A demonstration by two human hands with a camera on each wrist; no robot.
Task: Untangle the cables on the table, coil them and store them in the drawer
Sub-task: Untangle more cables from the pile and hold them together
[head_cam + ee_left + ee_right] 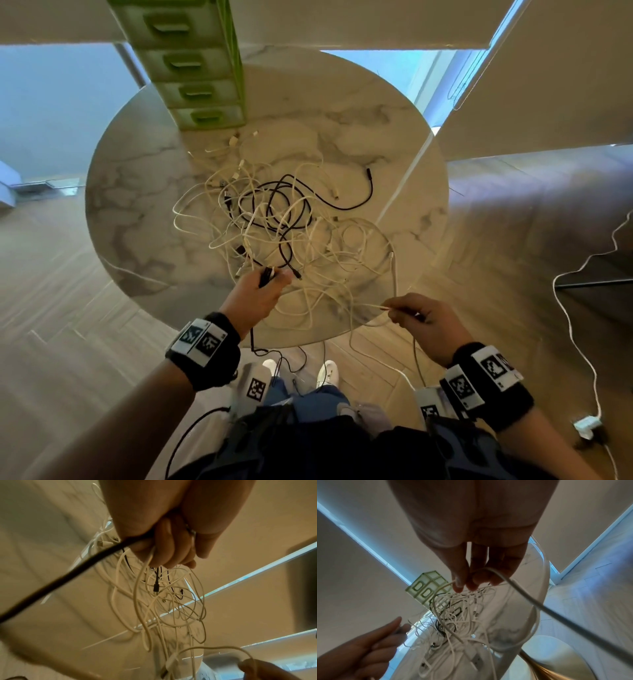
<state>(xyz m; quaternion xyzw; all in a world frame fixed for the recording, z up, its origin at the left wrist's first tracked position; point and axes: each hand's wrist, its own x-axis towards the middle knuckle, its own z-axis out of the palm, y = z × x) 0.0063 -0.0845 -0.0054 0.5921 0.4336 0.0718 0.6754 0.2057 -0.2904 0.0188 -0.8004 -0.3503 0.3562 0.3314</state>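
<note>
A tangle of white and black cables (281,219) lies in the middle of a round marble table (137,205). My left hand (255,296) is over the table's near edge and grips a black cable (68,574) together with a white cable (142,581); the black one trails off the edge toward the floor. My right hand (423,320), at the near right rim, pinches a white cable (518,589) between thumb and fingers (458,584). That cable runs into the tangle (453,615) and hangs down past my wrist.
A green drawer unit (191,65) with shut drawers stands at the table's far side, also the drawer unit (426,589) in the right wrist view. A separate white cord with a plug (587,425) trails over the wooden floor at the right. My feet (327,371) are below the table edge.
</note>
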